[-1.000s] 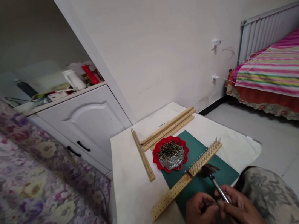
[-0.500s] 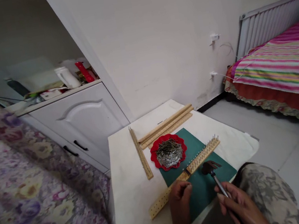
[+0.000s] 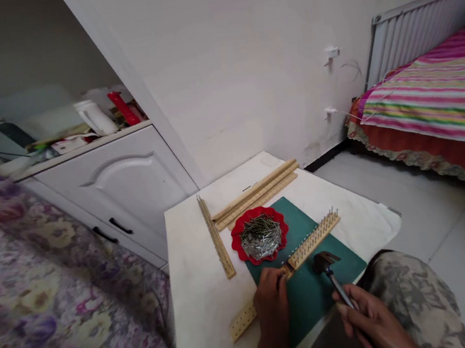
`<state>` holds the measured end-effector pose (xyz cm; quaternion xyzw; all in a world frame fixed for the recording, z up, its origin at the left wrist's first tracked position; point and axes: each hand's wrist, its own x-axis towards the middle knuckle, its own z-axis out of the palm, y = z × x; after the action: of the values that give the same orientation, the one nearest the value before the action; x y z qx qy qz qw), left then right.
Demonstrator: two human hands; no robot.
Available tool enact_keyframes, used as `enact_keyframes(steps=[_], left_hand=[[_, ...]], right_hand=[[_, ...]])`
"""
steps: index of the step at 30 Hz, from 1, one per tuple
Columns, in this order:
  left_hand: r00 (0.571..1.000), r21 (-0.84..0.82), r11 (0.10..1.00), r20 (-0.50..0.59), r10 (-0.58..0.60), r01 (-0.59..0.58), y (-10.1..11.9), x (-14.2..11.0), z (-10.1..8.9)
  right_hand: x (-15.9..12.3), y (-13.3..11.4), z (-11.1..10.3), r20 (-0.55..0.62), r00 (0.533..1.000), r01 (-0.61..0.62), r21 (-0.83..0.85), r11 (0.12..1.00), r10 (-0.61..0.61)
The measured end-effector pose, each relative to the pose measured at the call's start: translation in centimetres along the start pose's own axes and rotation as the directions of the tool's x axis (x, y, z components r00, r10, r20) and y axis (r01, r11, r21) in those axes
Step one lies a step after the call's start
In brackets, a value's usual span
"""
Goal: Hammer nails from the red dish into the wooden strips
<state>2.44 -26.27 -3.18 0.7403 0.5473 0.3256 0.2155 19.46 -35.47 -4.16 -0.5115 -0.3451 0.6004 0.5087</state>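
A: Where's the work?

B: Perforated wooden strip (image 3: 300, 259), slanting across the green mat (image 3: 312, 303) on the worktop (image 3: 200, 298). Far section bristles with standing nails (image 3: 319, 232); near section shows bare holes. Dark break between. One length or two, I can't tell from here.

A: And the step in hand?

B: My reading: setting a nail by that break. Best done with the nail upright in its hole, a light tap to seat it, fingers clear before anything harder. Rows are crowded, so the hammer face should land square or it clips a neighbour.

A: Anything else to mind?

B: Support. The strip's near end reaches past the mat; I'd press it flat so it doesn't rock. Loose nails (image 3: 262, 236) sit handy, heaped in the red scalloped dish (image 3: 237, 245) just beyond.

A: Hands?

B: Left hand (image 3: 272, 297): over the strip, at the near side of the break, back of the hand up. Fingers curled, tips mostly hidden; can't tell whether they pinch a nail.

A: The other?

B: Right hand (image 3: 367, 315): wrapped round the handle of a claw hammer (image 3: 337, 283), well apart from the left. Head points away from the person, just beside the strip; resting on the mat or hovering, can't tell.
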Motion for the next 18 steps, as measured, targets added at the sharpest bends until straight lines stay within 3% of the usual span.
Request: enact_keyframes(steps=[18], left_hand=[[0.999,0.051,0.999,0.047,0.009,-0.011,0.65,0.19,0.03]], right_hand=[[-0.17,-0.34,0.07,0.04,0.999,-0.016,-0.028,0.999,0.017]])
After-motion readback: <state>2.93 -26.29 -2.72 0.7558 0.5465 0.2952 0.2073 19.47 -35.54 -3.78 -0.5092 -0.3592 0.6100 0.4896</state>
